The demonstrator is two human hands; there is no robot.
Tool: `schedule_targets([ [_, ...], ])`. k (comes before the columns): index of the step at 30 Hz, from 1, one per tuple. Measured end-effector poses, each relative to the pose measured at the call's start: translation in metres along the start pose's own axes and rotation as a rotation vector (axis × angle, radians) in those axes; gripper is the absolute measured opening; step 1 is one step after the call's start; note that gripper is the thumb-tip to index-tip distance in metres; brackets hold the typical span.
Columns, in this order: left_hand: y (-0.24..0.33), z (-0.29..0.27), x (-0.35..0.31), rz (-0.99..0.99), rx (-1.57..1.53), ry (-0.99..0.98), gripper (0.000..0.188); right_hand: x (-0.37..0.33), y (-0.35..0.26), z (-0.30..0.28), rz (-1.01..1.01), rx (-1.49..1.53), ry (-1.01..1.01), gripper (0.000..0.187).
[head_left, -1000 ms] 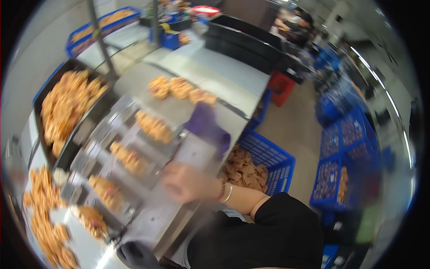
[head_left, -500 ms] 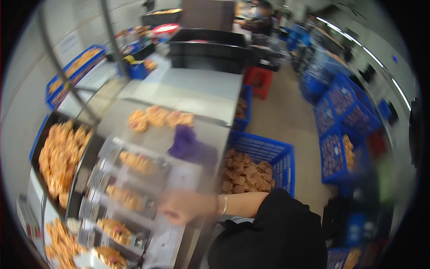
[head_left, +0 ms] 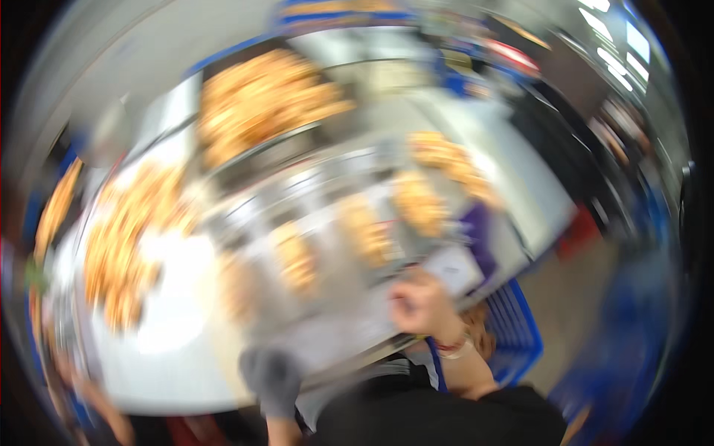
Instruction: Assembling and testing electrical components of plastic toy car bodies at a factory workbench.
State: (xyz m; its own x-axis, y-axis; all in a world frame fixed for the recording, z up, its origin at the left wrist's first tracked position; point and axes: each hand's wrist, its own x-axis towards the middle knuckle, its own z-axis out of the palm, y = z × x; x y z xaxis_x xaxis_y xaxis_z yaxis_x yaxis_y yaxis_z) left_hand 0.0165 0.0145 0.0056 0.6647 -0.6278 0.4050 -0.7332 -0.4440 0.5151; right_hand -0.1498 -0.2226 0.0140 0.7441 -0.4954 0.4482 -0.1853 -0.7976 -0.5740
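Observation:
Motion blur smears the whole picture. My right hand (head_left: 420, 305), bare with a red band at the wrist, rests on the near edge of a metal table (head_left: 335, 334), its fingers curled beside a white card-like piece (head_left: 455, 267). Whether it grips anything is unclear. My left hand (head_left: 271, 379), in a grey glove, hovers low at the table's front edge. Rows of orange-yellow food pieces (head_left: 364, 230) lie on the metal surface ahead of both hands. A purple thing (head_left: 480, 238) lies just beyond the white piece.
A dark tray heaped with the same orange food (head_left: 260, 97) stands at the back. More of it is spread over a white surface (head_left: 126, 245) at the left. A blue crate (head_left: 517, 334) sits on the floor right of the table.
The view has swung left and down, so the table now fills the picture. My gloved left hand has come into view. My right hand stays at the table's near edge.

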Motion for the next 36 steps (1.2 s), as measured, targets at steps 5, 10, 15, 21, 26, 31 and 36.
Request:
schedule_targets([
  [5,0.001,0.001,0.007,0.071,-0.024,0.042,0.014,-0.010,0.008,-0.010,0.105,0.005,-0.018,0.011],
  [10,0.006,0.000,0.009,-0.019,-0.070,0.093,0.015,-0.002,0.015,-0.010,0.070,0.003,-0.066,0.007],
  [15,-0.001,-0.006,-0.001,-0.020,-0.054,0.107,0.015,-0.008,0.016,-0.003,0.080,0.034,-0.088,0.005],
  [21,-0.001,-0.002,0.001,0.002,-0.026,0.128,0.016,-0.008,0.021,-0.003,0.069,0.039,-0.073,0.006],
  [26,-0.002,-0.001,0.001,-0.009,-0.025,0.118,0.016,-0.012,0.034,-0.002,0.035,-0.028,-0.085,0.007],
  [31,-0.001,-0.001,-0.001,-0.005,-0.043,0.127,0.015,-0.011,0.040,-0.002,-0.019,-0.076,-0.082,0.006],
  [36,0.001,0.000,0.001,0.023,-0.018,0.155,0.012,-0.009,0.025,-0.004,-0.017,-0.080,-0.091,0.006],
])
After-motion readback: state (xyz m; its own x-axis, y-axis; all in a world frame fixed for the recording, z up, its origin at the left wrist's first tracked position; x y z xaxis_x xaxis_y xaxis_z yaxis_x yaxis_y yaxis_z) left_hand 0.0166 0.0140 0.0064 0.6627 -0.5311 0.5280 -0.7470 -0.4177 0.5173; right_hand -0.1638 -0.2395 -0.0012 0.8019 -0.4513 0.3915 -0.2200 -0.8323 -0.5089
